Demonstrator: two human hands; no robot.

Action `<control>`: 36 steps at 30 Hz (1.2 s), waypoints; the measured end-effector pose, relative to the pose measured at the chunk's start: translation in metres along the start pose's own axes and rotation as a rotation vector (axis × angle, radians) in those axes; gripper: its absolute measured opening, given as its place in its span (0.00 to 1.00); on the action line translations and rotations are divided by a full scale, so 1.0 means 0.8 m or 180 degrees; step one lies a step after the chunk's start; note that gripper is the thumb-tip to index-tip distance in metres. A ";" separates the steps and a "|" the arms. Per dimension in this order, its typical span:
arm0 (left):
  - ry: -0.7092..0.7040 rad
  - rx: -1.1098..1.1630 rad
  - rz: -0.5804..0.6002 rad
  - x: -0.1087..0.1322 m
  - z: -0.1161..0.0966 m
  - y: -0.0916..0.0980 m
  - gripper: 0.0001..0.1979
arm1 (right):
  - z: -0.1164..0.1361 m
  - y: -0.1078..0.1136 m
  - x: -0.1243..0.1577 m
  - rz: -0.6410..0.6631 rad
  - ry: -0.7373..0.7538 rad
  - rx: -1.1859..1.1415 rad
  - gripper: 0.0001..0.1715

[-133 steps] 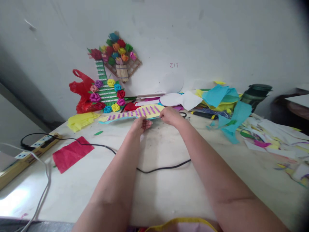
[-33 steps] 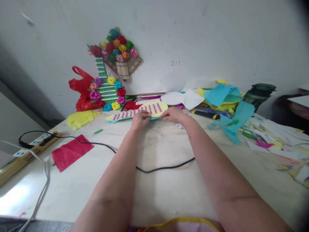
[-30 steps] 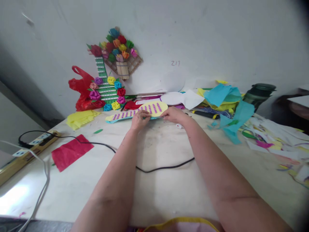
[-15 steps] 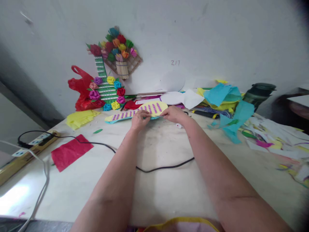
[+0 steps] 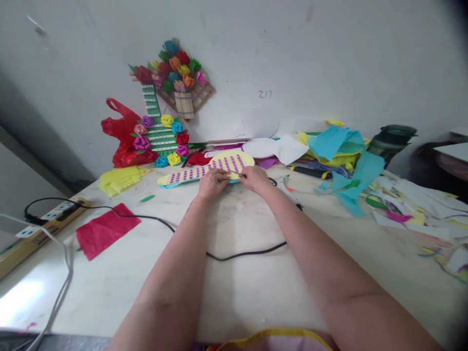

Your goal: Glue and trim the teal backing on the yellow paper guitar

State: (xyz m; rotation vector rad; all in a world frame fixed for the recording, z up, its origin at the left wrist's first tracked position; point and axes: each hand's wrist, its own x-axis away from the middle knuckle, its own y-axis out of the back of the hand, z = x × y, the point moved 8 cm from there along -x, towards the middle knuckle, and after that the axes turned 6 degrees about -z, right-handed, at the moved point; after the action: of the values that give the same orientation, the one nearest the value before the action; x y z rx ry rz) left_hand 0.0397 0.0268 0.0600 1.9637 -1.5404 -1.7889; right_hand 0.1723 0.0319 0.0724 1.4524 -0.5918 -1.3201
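A guitar-shaped yellow cutout point(image 5: 185, 174) with rows of small purple strips lies on the table, a blue layer showing under its lower edge. My left hand point(image 5: 214, 183) is at that edge, fingers curled and pinched together over it; what is between them is hidden. Close beside it, my right hand point(image 5: 254, 178) pinches a thin, grey pointed tool point(image 5: 236, 173). Its tip points left toward my left fingers, over the cutout. Just behind my right hand a black loop point(image 5: 272, 181), perhaps a scissors handle, shows in part.
Paper flowers edge a green guitar-shaped piece point(image 5: 161, 139) against the wall. Red paper point(image 5: 107, 231), a black cable point(image 5: 241, 254) and a power strip point(image 5: 54, 217) lie left and front. Blue paper point(image 5: 336, 142), a black-and-yellow cutter point(image 5: 310, 172) and a dark bottle point(image 5: 391, 142) are right.
My right hand has shifted slightly left and down, bringing the tool's tip closer to my left fingers. A small white item by my right wrist is no longer visible. My left hand has barely moved.
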 end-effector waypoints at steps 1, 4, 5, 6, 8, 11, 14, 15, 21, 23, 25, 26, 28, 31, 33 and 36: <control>0.0017 -0.0006 0.0002 0.000 0.000 0.000 0.06 | 0.000 -0.002 0.000 -0.0024 0.0018 0.0030 0.13; 0.0112 -0.0015 -0.0007 -0.001 0.002 0.000 0.05 | -0.001 -0.003 0.000 -0.0069 0.0078 0.0048 0.13; 0.0149 -0.0019 -0.0011 -0.001 0.003 -0.001 0.05 | -0.001 -0.002 0.001 -0.0073 0.0100 0.0039 0.13; 0.0184 -0.0028 -0.0017 -0.001 0.003 -0.001 0.05 | 0.000 -0.002 0.001 -0.0073 0.0110 0.0023 0.13; 0.0227 -0.0060 -0.0022 -0.002 0.003 -0.001 0.05 | -0.001 -0.002 0.002 -0.0065 0.0069 -0.0021 0.13; 0.0262 -0.0107 -0.0046 -0.002 0.000 -0.001 0.05 | -0.009 -0.004 0.002 -0.0080 -0.0270 -0.0177 0.14; 0.0357 -0.0154 -0.0102 -0.003 -0.005 0.002 0.06 | -0.027 -0.009 0.002 -0.0133 -0.0904 -0.0674 0.20; 0.0395 -0.0170 -0.0110 -0.004 -0.008 0.003 0.06 | -0.033 -0.011 0.001 -0.0170 -0.1126 -0.0910 0.23; 0.0548 -0.0175 -0.0221 -0.013 -0.025 0.011 0.06 | -0.060 -0.020 0.009 -0.0642 -0.2298 -0.2576 0.34; 0.0599 -0.0136 -0.0259 -0.016 -0.029 0.014 0.06 | -0.058 -0.020 0.014 -0.0731 -0.2472 -0.3091 0.27; 0.0706 -0.0101 -0.0264 -0.017 -0.030 0.015 0.06 | -0.052 -0.021 0.018 -0.0651 -0.2559 -0.3482 0.17; 0.0770 -0.0088 -0.0256 -0.018 -0.029 0.015 0.06 | -0.048 -0.022 0.020 -0.0567 -0.2587 -0.3628 0.12; 0.0878 -0.0078 -0.0237 -0.018 -0.028 0.015 0.06 | -0.044 -0.022 0.023 -0.0456 -0.2638 -0.3830 0.09; 0.0939 -0.0074 -0.0246 -0.019 -0.028 0.014 0.06 | -0.043 -0.019 0.027 -0.0443 -0.2718 -0.3960 0.10; 0.0918 -0.0034 -0.0281 -0.019 -0.029 0.013 0.05 | -0.043 -0.019 0.027 -0.0422 -0.2758 -0.3996 0.09; 0.0835 0.0063 -0.0374 -0.020 -0.031 0.012 0.04 | -0.044 -0.022 0.028 -0.0337 -0.2851 -0.4072 0.06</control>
State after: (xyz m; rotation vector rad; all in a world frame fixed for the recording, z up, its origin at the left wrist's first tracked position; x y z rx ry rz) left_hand 0.0563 0.0195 0.0852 2.2344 -1.3919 -1.4824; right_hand 0.2058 0.0309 0.0428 -0.1866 -0.0893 -1.8649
